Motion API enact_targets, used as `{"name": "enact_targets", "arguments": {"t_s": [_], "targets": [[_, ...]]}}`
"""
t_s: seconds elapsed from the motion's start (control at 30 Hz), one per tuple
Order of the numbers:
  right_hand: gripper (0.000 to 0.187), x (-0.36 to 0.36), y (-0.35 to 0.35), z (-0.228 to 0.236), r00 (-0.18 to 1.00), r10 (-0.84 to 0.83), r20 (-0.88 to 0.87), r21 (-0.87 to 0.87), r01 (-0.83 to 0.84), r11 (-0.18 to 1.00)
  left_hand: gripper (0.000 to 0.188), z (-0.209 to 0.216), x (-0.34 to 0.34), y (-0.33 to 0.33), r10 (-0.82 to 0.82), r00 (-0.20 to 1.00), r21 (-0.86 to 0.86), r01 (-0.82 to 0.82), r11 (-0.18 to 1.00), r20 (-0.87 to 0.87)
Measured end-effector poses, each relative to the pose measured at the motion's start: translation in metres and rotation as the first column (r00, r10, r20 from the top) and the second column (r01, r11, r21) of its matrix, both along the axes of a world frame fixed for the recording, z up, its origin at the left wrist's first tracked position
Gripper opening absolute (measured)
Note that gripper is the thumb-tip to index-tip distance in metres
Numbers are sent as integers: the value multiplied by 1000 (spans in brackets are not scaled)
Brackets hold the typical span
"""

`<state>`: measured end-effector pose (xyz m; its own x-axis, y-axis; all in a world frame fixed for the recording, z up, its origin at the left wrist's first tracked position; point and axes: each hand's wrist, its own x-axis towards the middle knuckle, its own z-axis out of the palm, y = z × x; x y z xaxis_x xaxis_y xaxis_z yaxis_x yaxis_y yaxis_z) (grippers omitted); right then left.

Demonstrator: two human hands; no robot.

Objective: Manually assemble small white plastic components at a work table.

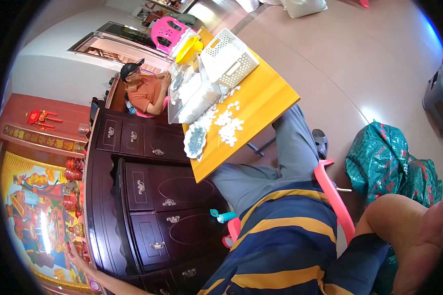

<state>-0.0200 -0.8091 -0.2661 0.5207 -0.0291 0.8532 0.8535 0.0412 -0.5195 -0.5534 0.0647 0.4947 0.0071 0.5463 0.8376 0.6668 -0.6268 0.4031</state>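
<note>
From the head cam we've got our left hand (76, 256) flat with fingers spread, holding nothing, touching the dark wooden cabinet (147, 206) by the colourful poster (34, 216), while our right hand's out of shot past the bent elbow (403, 221).

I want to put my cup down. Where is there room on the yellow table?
The yellow table is bare along its right side, between the white basket and the near corner. The left side is crowded: clear tub, small white pieces and round dish.
</note>
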Motion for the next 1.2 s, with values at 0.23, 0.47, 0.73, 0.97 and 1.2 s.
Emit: {"name": "enact_targets", "arguments": {"t_s": [0.23,0.47,0.73,0.97,1.2], "targets": [[18,6,-13,-13,1000,4,2,-8,-4,1000,60,37,-107,34,206,976,0,-207,978,-68],[18,4,-4,0,1000,-5,7,-29,6,1000,59,20,-142,32,333,931,-79,-347,934,-150],[18,3,-11,-3,1000,-24,2,-50,24,998,58,11,-129,23,436,865,-139,-478,867,-249],[18,-2,-17,-7,999,-45,-6,-64,44,997,59,7,-135,24,673,616,131,-691,711,-409],[18,1,-18,-12,999,-47,-15,-75,46,996,65,14,-143,24,768,443,229,-777,586,-462]]}}
